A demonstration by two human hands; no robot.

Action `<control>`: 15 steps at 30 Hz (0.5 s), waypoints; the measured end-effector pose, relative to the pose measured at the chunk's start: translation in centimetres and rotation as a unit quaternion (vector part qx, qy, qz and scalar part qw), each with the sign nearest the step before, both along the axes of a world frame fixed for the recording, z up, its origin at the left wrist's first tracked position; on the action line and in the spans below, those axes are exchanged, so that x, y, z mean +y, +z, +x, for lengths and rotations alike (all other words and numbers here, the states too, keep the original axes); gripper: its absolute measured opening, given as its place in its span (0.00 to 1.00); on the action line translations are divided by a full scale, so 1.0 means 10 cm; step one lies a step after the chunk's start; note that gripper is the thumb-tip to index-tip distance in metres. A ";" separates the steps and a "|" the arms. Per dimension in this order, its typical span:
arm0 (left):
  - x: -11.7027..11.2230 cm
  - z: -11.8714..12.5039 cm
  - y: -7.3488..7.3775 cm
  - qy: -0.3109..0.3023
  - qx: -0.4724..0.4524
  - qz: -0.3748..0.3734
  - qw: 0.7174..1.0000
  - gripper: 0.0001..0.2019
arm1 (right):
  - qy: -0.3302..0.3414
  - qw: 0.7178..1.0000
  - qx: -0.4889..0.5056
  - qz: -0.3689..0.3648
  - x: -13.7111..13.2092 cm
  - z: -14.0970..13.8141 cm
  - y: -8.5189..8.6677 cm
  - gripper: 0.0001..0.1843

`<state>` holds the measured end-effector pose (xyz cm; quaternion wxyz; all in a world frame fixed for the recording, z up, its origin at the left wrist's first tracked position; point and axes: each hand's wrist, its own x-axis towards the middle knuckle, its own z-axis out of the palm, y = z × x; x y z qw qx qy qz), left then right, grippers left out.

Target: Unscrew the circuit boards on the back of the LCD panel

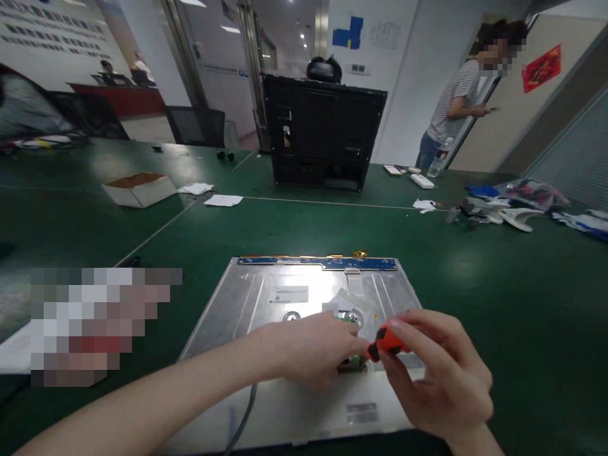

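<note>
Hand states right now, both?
Left hand: down at the green circuit board; whether it grips anything cannot be told.
Right hand: closed, holding the orange-and-black tool.

The tool (390, 339) is orange and black, the small board (356, 361) apparently green.

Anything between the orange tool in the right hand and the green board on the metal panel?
Yes, partly: the left hand lies over part of the green board, its fingers close beside the lower end of the orange tool in the right hand. Some green shows below those fingers; whether they touch the tool is unclear.
</note>
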<state>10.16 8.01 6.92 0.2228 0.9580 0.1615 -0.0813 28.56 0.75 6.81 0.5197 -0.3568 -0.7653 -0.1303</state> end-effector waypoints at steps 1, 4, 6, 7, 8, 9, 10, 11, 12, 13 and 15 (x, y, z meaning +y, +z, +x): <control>0.00 0.00 0.00 -0.005 0.003 0.006 1.000 0.20 | 0.004 1.000 -0.004 -0.001 0.00 0.00 0.00 0.18; 0.01 0.00 0.00 -0.002 0.004 0.008 1.000 0.22 | 0.021 1.000 -0.009 -0.001 0.01 0.02 0.00 0.21; 0.01 0.00 0.02 -0.002 0.006 0.009 1.000 0.19 | 0.032 0.999 -0.010 0.000 0.01 0.01 0.00 0.22; 0.01 0.00 0.02 -0.003 0.008 0.010 1.000 0.18 | 0.035 0.999 -0.007 0.004 0.02 0.01 0.00 0.21; 0.01 0.00 0.03 -0.006 0.009 0.011 1.000 0.17 | 0.036 0.999 -0.004 0.008 0.02 0.00 0.00 0.21; 0.01 0.01 0.04 -0.009 0.010 0.012 1.000 0.16 | 0.034 0.999 0.001 0.013 0.02 0.00 0.00 0.20; 0.01 0.01 0.04 -0.011 0.011 0.014 1.000 0.15 | 0.029 0.999 0.004 0.016 0.03 -0.01 0.00 0.20; 0.01 0.01 0.04 -0.011 0.009 0.017 1.000 0.14 | 0.025 1.000 0.006 0.018 0.03 -0.01 -0.01 0.19; 0.00 0.01 0.04 -0.008 0.006 0.019 1.000 0.13 | 0.020 1.000 0.007 0.017 0.03 -0.01 -0.01 0.17; 0.00 0.00 0.04 -0.003 0.005 0.020 1.000 0.13 | 0.014 1.000 0.008 0.014 0.02 -0.01 -0.02 0.16; -0.01 0.00 0.02 0.005 -0.001 0.014 1.000 0.14 | 0.002 1.000 0.009 0.008 0.02 -0.01 -0.03 0.14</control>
